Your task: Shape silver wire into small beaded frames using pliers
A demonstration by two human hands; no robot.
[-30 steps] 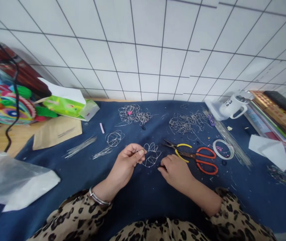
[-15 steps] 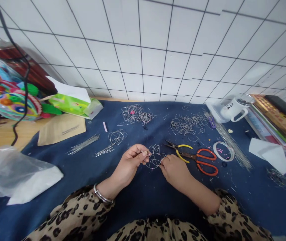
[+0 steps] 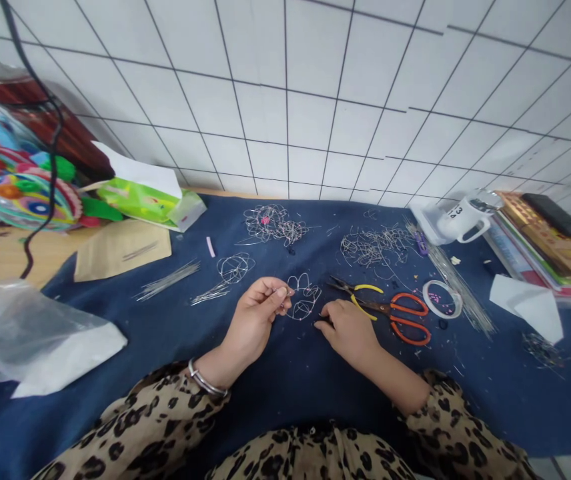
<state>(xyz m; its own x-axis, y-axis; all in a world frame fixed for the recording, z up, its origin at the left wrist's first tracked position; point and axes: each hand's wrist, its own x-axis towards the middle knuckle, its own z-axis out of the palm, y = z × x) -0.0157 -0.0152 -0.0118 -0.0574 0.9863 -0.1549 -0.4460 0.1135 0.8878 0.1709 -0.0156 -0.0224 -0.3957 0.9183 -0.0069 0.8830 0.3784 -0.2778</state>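
My left hand (image 3: 255, 317) pinches the left edge of a small looped wire flower (image 3: 304, 297) and holds it just above the blue cloth (image 3: 285, 393). My right hand (image 3: 348, 327) rests on the cloth just right of the flower, fingers curled in a pinch at something dark and tiny that I cannot make out. Yellow-handled pliers (image 3: 360, 293) and orange-handled scissors (image 3: 405, 317) lie right beside the right hand.
Wire tangles (image 3: 273, 225) (image 3: 375, 247), straight wire bundles (image 3: 168, 280), a tape ring (image 3: 441, 299), a white mug (image 3: 458, 217) and stacked books (image 3: 550, 247) lie around. A plastic bag (image 3: 30, 340), tissue pack (image 3: 140, 197) and brown envelope (image 3: 120, 250) sit left.
My right hand came up to the wire flower half a second ago and has now dropped back onto the cloth to its right. The left hand keeps its pinch.
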